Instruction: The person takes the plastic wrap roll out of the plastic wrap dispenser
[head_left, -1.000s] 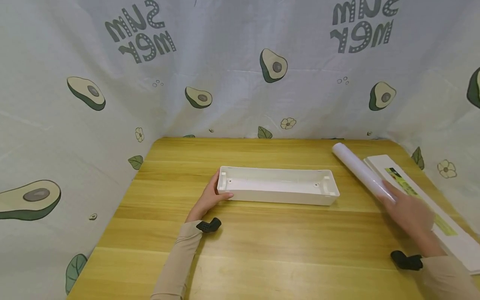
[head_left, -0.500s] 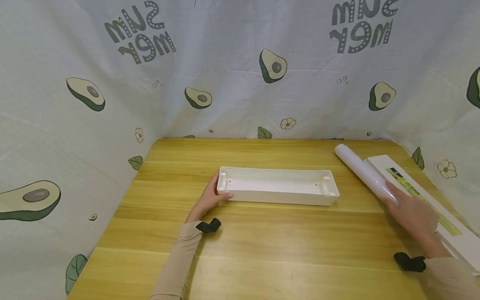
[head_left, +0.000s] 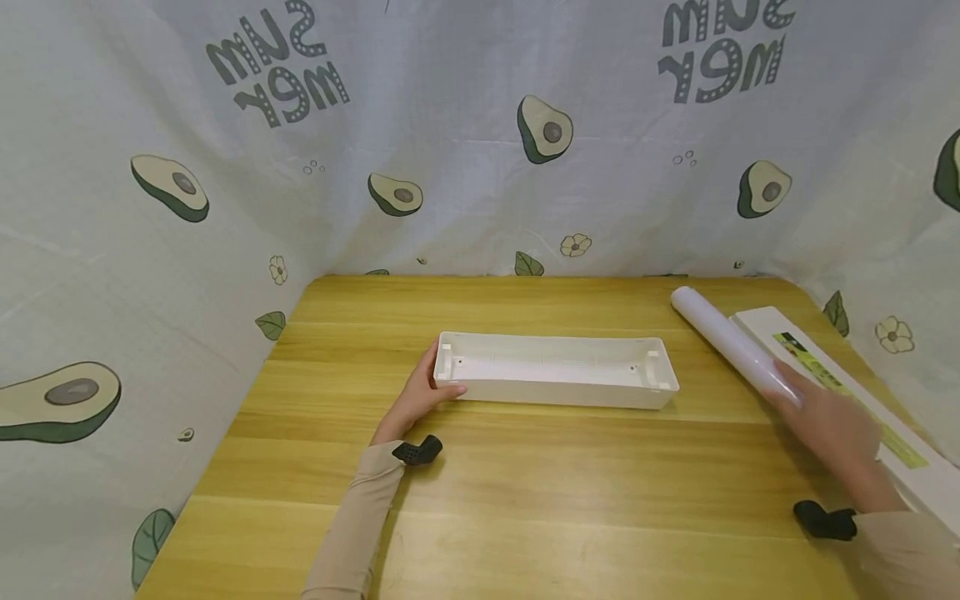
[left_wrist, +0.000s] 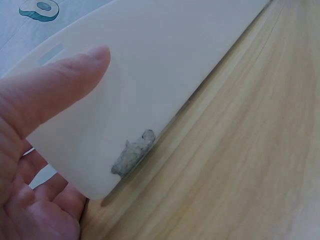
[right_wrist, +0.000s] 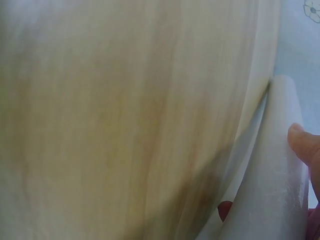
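Observation:
An open-topped, long white plastic box [head_left: 555, 394] lies across the middle of the table. My left hand [head_left: 415, 404] grips its left end, thumb on the front wall and the other fingers around the end. In the left wrist view a grey, rough patch [left_wrist: 133, 154] shows low on the white wall near the corner. At the right, my right hand [head_left: 834, 429] holds the near end of a roll of plastic wrap [head_left: 723, 335]. The right wrist view has the thumb on one side of the roll [right_wrist: 272, 175] and a fingertip showing on the other.
Beside the roll, a long white panel [head_left: 761, 323] with a green and yellow label [head_left: 813, 364] lies along the table's right edge. Behind the wooden table [head_left: 525, 492] hangs a white curtain [head_left: 465, 100] printed with avocados; it also lines both sides.
My right hand has shifted slightly right with the roll of plastic wrap. The white panel's near end seems to have slid a little right. My left hand and the box have stayed put.

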